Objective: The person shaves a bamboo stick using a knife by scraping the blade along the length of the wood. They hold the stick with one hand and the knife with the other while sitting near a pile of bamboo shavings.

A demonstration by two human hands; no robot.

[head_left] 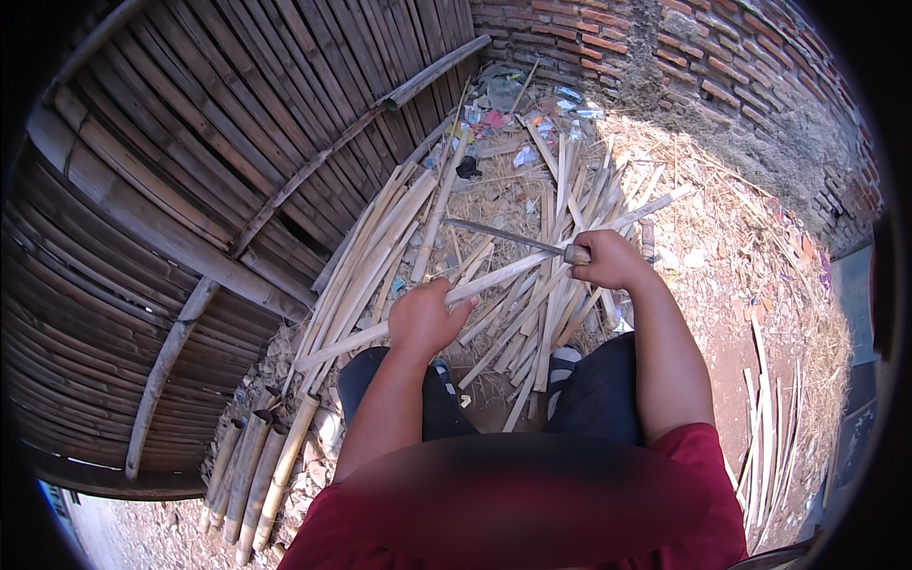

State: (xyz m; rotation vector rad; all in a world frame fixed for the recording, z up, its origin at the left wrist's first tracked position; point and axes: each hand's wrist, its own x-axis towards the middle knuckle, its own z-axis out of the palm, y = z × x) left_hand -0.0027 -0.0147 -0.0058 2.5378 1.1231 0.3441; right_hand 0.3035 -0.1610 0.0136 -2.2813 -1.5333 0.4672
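Strip in work: a pale split-bamboo strip (508,271), held slantwise above the ground, across the front of the person's knees; near end to the left, far end running toward the pile.

Left hand (425,318): closed round the strip toward its near end, thumb along it. Right hand (608,259): fist closed on the handle of a long knife (503,236), blade pointing left and outward. Near the handle the blade crosses the strip; contact cannot be told.

Step in hand, as judged: trimming or shaving the strip. Next move would call for a firm left grip, fingers clear of the edge, and blade angle kept low.

Under and beyond the strip: loose heap of cut strips (541,323), mid-ground. Longer bundle (389,237) along the ground's left edge; round bamboo poles (252,475) at the near-left corner; thin strips (765,427) near the right edge.

Ground (708,313): earth, straw, chips; litter (522,157) toward the far corner. Slatted bamboo wall (190,123) left, weathered brick wall (598,38) beyond. Strong sunlight, right side.
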